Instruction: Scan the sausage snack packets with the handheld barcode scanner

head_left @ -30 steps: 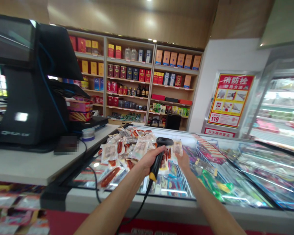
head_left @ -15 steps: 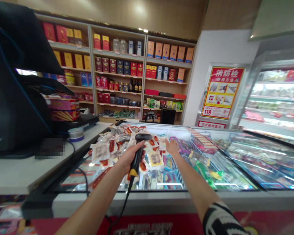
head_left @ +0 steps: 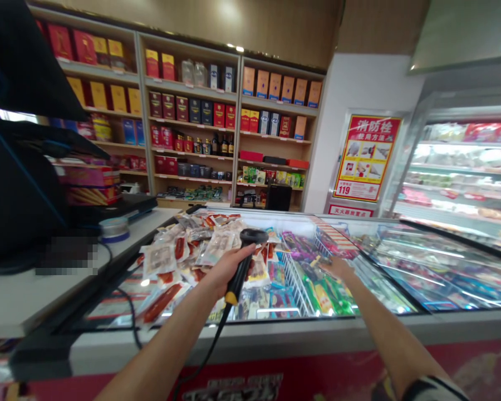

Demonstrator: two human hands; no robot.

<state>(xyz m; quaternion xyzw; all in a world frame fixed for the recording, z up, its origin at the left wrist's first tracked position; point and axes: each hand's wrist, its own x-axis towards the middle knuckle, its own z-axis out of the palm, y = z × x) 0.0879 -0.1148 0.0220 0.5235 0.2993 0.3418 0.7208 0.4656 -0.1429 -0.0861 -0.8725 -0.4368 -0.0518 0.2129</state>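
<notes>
My left hand is wrapped round the handle of a black barcode scanner, its head tilted up over a pile of packets. A cable runs down from the scanner's yellow-marked end. Under and beside it, clear vacuum packs of pale food and reddish-brown sausage packs lie heaped on the glass top of a chest freezer. To the right of the heap, my right hand hovers over or rests on the glass, fingers reaching left and apart. No packet shows in it.
A counter with a dark till machine and a roll of tape stands at the left. Goods in wire baskets show through the freezer glass. Behind are shelves of boxes; a lit fridge stands at the right.
My right hand has moved right, away from the edge of the packet pile, to above the glass. The scanner stays in my left hand. The view has turned slightly to the right.
</notes>
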